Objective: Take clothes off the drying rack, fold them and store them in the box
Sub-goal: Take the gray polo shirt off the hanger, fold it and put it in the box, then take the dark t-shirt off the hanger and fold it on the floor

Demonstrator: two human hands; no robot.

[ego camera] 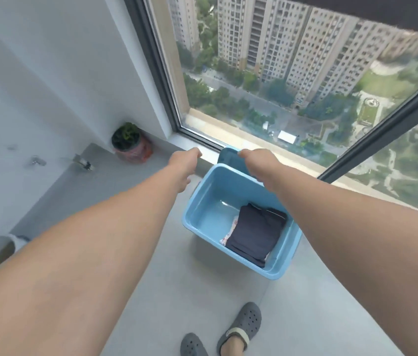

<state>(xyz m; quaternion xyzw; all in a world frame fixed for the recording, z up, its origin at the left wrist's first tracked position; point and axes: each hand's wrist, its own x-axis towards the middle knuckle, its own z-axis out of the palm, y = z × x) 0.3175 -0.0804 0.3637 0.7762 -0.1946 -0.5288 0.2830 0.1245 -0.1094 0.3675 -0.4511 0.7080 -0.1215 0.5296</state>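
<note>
While both bare arms reach forward over the grey floor (305, 291), the blue box (202, 209) sits open just below the window (280, 73), close to the low sill (202, 152). Inside it, toward the right end, lies a folded dark garment (254, 232) stacked on a pale patterned cloth (229, 231) whose edge peeks out on the left — the rest of the box's bottom is bare blue plastic.

Behind the box's far rim, a blue lid (229, 156) stands against the sill. The right hand (254, 163) is at its top edge, fingers curled over it, apparently gripping the lid. The left hand (186, 167) reaches toward the sill just left of the lid; its fingers curl downward at the tips, but whether they hold or merely touch anything cannot be told from this angle.

At the far left corner by the wall stands a potted plant (131, 143) in a reddish pot, with two metal taps (82, 161) on the wall nearby. At the bottom edge — well apart from the box — two feet in grey clogs (241, 327) stand on the floor. Through the glass, tall apartment blocks and trees show far below.
</note>
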